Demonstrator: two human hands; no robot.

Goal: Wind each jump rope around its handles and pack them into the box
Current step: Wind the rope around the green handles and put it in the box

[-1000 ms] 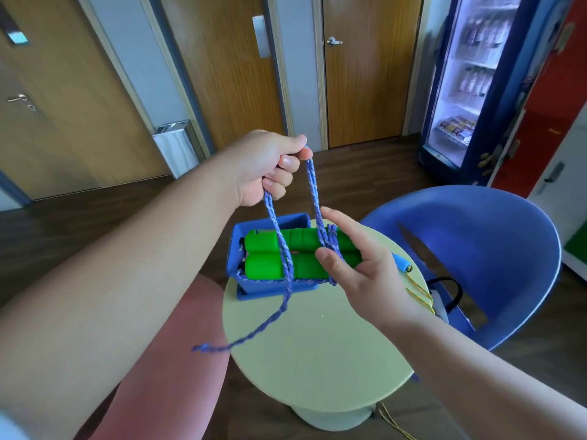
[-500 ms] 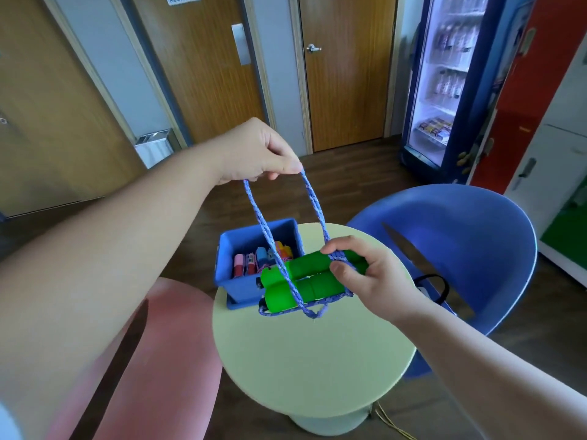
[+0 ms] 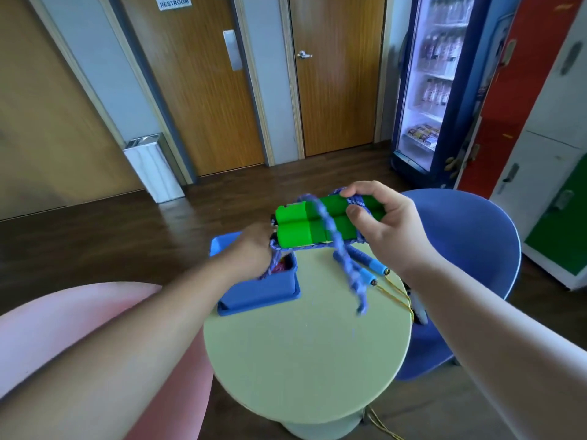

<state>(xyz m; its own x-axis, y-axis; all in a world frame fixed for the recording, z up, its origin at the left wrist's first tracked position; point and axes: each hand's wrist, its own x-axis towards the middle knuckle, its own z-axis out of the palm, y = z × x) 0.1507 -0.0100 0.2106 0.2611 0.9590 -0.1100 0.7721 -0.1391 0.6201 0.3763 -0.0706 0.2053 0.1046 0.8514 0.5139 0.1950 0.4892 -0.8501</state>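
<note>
Head view, looking down: the right hand (image 3: 390, 227) grips a pair of green foam handles (image 3: 305, 228) held side by side in the air. Its thumb presses their near face and its fingers curl over the top. The purple-blue braided rope (image 3: 346, 265) is wound around the right end of the handles under those fingers. One strand crosses the front of the handles and its loose end hangs blurred towards the worktop.

The left hand (image 3: 251, 252) is just left of the handles, with its back to the camera. Its fingers are closed on a strand of the same rope that runs down from the handles' left end.

Directly beneath that hand sits an open blue plastic box (image 3: 263, 290) on the far left part of the round pale-green worktop (image 3: 305, 350). Something red shows inside it, too blurred to name.

To the right of the box, under the green handles, lie two blue jump-rope handles (image 3: 362, 268). Their thin yellow cord (image 3: 397, 293) trails off the worktop's right edge.

A blue plastic chair (image 3: 470, 249) stands on the right and a pink chair (image 3: 63, 322) on the near left. Far off are wooden doors (image 3: 333, 90), a metal bin (image 3: 152, 166) and a lit drinks fridge (image 3: 444, 84).
</note>
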